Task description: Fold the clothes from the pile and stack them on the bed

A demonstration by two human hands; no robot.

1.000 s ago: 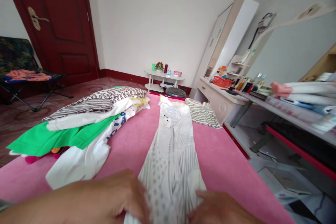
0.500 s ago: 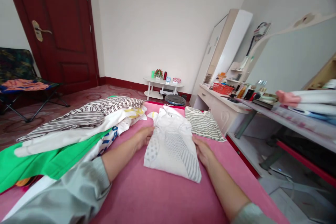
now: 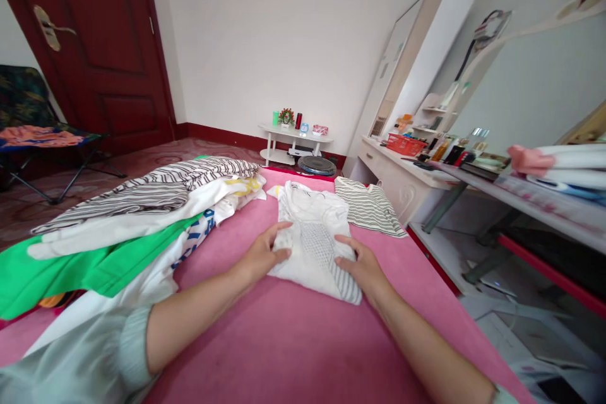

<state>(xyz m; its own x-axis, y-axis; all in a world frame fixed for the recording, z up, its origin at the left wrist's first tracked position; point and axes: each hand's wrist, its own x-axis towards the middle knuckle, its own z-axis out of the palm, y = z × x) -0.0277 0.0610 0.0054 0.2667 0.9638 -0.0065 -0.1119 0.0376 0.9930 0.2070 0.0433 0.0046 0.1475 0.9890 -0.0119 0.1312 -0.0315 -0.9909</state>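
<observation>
A white garment [image 3: 307, 259] with grey patterned patches lies folded on the pink bed cover [image 3: 284, 341]. My left hand [image 3: 265, 254] is at its left edge, thumb and fingers apart, fingertips touching the cloth. At the right edge, my right hand [image 3: 360, 262] rests its spread thumb and fingers on the cloth. Neither hand is closed round it. Just behind and to the right lies a striped garment [image 3: 367, 205], laid flat.
A loose heap of clothes, with a striped piece [image 3: 156, 192] and a green piece [image 3: 113, 259], covers the left side. Beyond the bed stand a small white table [image 3: 296, 134] and a black round object [image 3: 317, 166]. A white dresser [image 3: 402, 170] is at right.
Both hands have moved from the garment's sides onto its edges, with thumbs and fingers now spread over the cloth. The garment's near corners look drawn in slightly. The camera view has shifted a little.
</observation>
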